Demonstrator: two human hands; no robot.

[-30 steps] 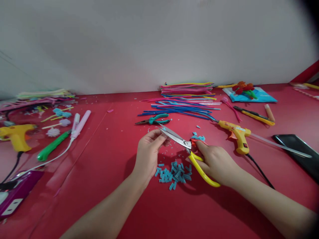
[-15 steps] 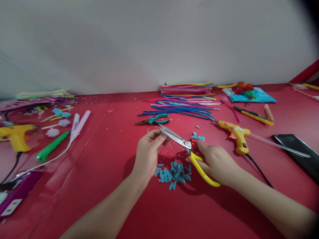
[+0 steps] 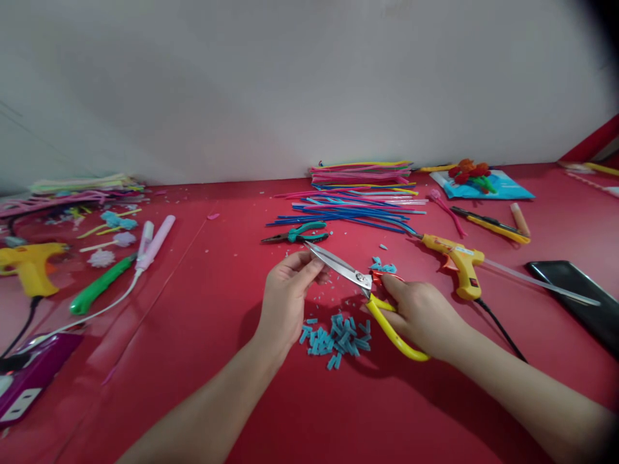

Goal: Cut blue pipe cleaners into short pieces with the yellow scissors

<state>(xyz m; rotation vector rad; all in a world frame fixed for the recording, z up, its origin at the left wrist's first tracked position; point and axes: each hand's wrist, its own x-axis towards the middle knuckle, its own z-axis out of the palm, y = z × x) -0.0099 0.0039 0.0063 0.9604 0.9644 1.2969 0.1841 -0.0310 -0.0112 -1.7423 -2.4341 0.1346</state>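
Observation:
My right hand (image 3: 420,316) grips the yellow handles of a pair of scissors (image 3: 360,287), whose steel blades point up and left. My left hand (image 3: 287,293) is pinched together at the blade tips, fingers closed on something too small to make out. Below the scissors lies a heap of short light-blue pipe-cleaner pieces (image 3: 338,335) on the red table (image 3: 203,322). A few more blue bits (image 3: 383,265) lie just behind the scissors.
Teal-handled pliers (image 3: 297,233) and a spread of blue, pink and yellow pipe cleaners (image 3: 358,200) lie behind. A yellow glue gun (image 3: 457,261), a black phone (image 3: 578,293) and a yellow cutter (image 3: 491,223) sit to the right. Another glue gun (image 3: 29,264), a green tool (image 3: 99,287) and a power strip (image 3: 26,377) lie to the left.
Almost nothing has changed; the hands and scissors stay in place, and the view has shifted very slightly.

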